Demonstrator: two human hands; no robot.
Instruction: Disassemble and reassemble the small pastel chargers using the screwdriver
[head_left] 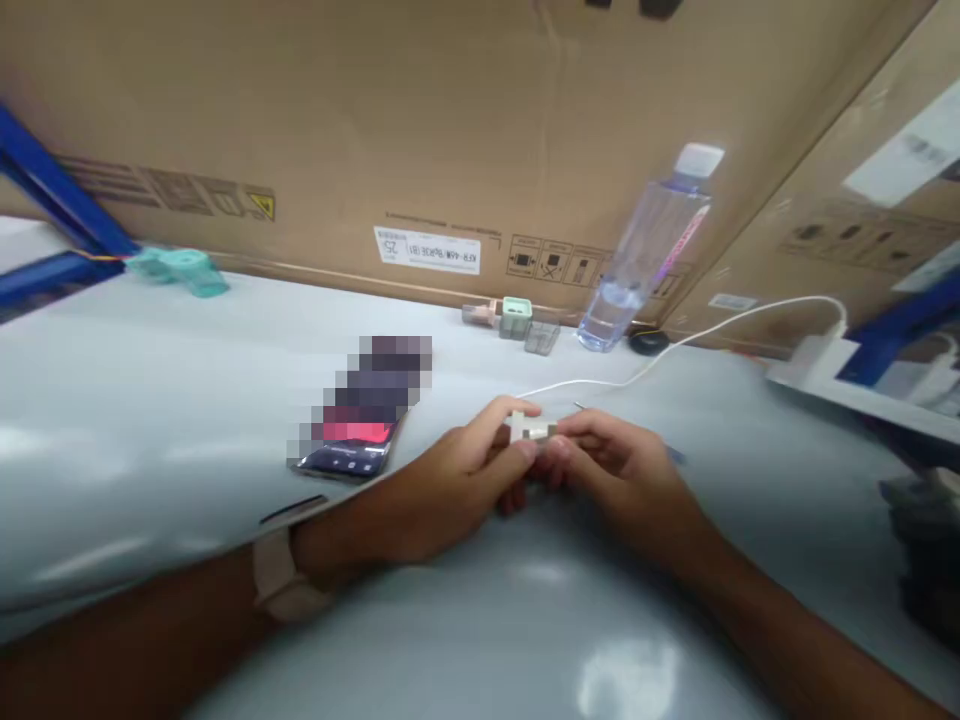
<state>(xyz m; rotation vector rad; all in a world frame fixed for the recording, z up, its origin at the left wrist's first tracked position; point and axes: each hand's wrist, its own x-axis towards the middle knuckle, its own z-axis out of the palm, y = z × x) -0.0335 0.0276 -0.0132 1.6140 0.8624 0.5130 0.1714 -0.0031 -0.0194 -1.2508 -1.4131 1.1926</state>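
Note:
Between both hands is a small off-white plastic piece [534,430], its kind too blurred to make out. My left hand [454,490] pinches its left end between thumb and forefinger. On the right end, the fingertips of my right hand [630,470] are closed, and the curled lower fingers hide its underside. A thin metal tip [579,405] shows just beyond my right hand, and a bit of something blue [676,454] shows on that hand's far side. Left of the hands lies a phone [349,459] with its screen lit and partly pixelated.
Along the back, by a large cardboard box [322,110], stand a water bottle [626,260], a green pencil sharpener [515,318] and a grey translucent cap [541,338]. A white cable [720,322] runs to the power strip [817,360]. A teal object [180,268] lies back left.

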